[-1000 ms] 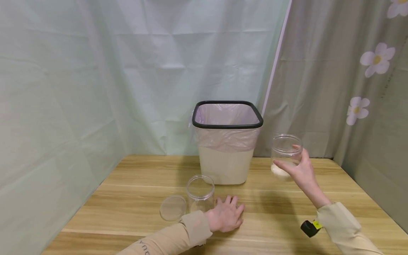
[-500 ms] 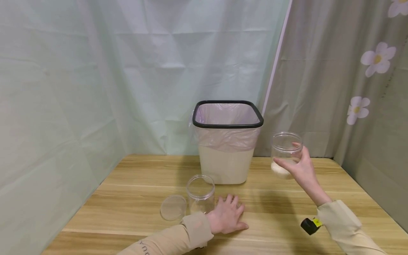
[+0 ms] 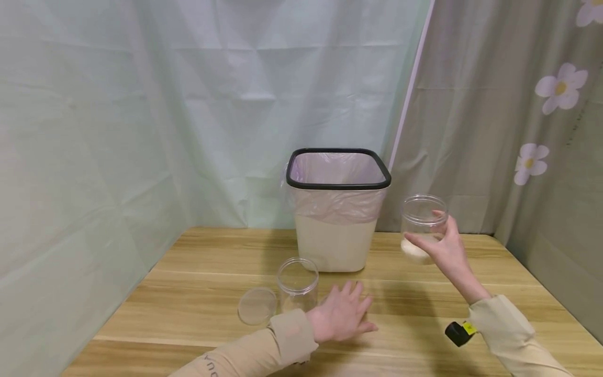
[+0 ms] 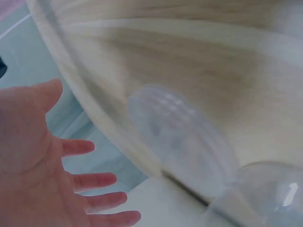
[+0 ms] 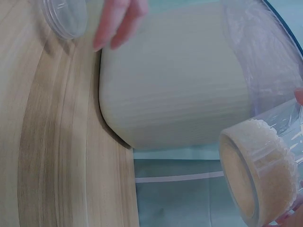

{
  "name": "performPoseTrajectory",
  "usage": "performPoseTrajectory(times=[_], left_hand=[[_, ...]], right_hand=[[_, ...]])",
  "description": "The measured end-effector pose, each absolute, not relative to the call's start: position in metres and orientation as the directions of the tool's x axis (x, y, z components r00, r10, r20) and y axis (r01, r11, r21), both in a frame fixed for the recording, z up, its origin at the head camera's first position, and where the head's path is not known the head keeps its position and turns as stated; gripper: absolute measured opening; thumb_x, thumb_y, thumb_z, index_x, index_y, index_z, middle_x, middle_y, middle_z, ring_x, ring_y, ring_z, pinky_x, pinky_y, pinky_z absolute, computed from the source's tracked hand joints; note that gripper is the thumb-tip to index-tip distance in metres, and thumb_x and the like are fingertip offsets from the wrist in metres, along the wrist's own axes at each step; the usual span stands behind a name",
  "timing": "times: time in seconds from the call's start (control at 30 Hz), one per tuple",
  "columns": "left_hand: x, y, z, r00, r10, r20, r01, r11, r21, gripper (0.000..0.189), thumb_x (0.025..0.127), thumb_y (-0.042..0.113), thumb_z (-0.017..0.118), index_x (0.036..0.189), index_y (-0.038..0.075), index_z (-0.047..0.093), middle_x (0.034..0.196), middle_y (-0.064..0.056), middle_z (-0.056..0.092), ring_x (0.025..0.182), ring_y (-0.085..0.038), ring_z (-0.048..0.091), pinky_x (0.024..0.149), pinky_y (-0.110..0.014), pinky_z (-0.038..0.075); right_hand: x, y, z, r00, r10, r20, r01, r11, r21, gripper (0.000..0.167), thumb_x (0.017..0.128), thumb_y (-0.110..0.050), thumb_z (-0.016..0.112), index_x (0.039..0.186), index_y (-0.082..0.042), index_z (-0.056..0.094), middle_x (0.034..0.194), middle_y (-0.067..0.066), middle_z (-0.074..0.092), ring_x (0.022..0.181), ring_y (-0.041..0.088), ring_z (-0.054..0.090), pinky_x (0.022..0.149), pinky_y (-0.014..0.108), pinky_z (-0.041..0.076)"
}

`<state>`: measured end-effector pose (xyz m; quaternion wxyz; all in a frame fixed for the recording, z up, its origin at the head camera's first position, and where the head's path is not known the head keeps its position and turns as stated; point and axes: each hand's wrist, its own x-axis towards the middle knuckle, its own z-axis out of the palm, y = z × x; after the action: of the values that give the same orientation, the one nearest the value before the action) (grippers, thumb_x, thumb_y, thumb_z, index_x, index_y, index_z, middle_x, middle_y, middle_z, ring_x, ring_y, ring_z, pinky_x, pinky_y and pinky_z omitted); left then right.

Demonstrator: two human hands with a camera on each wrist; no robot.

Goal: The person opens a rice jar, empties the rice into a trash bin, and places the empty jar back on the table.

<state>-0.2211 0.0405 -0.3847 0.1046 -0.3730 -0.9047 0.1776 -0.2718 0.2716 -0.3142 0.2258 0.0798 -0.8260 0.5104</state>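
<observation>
My right hand [image 3: 447,251] grips a clear plastic jar [image 3: 424,222] by its side, upright above the table. Small white grains [image 5: 274,165] fill the bottom of that jar in the right wrist view. Low over the table, my left hand [image 3: 336,314] spreads its fingers and holds nothing. Just left of it stands a second clear jar [image 3: 298,283], lidless and partly covered by the sleeve. A flat clear lid [image 3: 257,306] lies left of that jar. In the left wrist view, a blurred, clear round piece with a ridged edge [image 4: 180,137] shows beyond the fingers.
A white bin [image 3: 335,241] with a black rim and a pinkish liner stands behind both hands on the wooden table [image 3: 212,262]. Pale curtains [image 3: 226,104] hang behind and beside the table. A black wrist camera [image 3: 458,334] sticks out from my right sleeve.
My left hand has shifted slightly up and to the right, its thumb now stretched out. The right hand and its jar have risen a little, then stayed nearly still.
</observation>
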Motion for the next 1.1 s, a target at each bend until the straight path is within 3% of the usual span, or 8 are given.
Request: performPoseTrajectory(times=[0.27, 0.5, 0.9, 1.1], left_hand=[[-0.223, 0.044, -0.361, -0.653, 0.742, 0.152, 0.637, 0.647, -0.419, 0.063, 0.089, 0.060, 0.023, 0.134, 0.019, 0.038, 0.127, -0.010, 0.039, 0.114, -0.028, 0.040, 0.085, -0.040, 0.040], [-0.226, 0.040, -0.343, -0.657, 0.724, 0.209, 0.637, 0.682, -0.360, 0.062, 0.089, 0.060, 0.026, 0.133, 0.017, 0.039, 0.127, -0.010, 0.040, 0.115, -0.029, 0.039, 0.085, -0.040, 0.040], [-0.239, 0.021, -0.325, -0.649, 0.681, 0.339, 0.579, 0.731, -0.361, 0.060, 0.089, 0.058, 0.034, 0.128, 0.013, 0.044, 0.122, -0.014, 0.041, 0.107, -0.029, 0.043, 0.080, -0.037, 0.043], [-0.249, 0.008, -0.318, -0.668, 0.630, 0.396, 0.561, 0.776, -0.287, 0.057, 0.090, 0.055, 0.037, 0.125, 0.011, 0.045, 0.120, -0.014, 0.042, 0.107, -0.030, 0.043, 0.082, -0.040, 0.040]], right_hand=[[-0.272, 0.270, -0.311, -0.880, 0.093, 0.465, -0.367, 0.487, -0.793, 0.085, 0.073, -0.029, 0.075, 0.137, -0.006, 0.024, 0.116, 0.024, 0.037, 0.108, 0.040, 0.039, 0.080, 0.052, 0.033], [-0.274, 0.268, -0.305, -0.878, 0.096, 0.468, -0.372, 0.477, -0.796, 0.086, 0.072, -0.029, 0.076, 0.137, -0.005, 0.024, 0.121, 0.024, 0.037, 0.109, 0.038, 0.039, 0.081, 0.051, 0.033], [-0.276, 0.267, -0.294, -0.876, 0.103, 0.472, -0.370, 0.486, -0.792, 0.088, 0.071, -0.031, 0.076, 0.137, -0.004, 0.024, 0.121, 0.024, 0.038, 0.110, 0.039, 0.039, 0.082, 0.052, 0.033], [-0.279, 0.267, -0.291, -0.871, 0.100, 0.481, -0.381, 0.480, -0.790, 0.088, 0.071, -0.032, 0.077, 0.136, -0.004, 0.024, 0.120, 0.023, 0.038, 0.110, 0.037, 0.039, 0.083, 0.053, 0.032]])
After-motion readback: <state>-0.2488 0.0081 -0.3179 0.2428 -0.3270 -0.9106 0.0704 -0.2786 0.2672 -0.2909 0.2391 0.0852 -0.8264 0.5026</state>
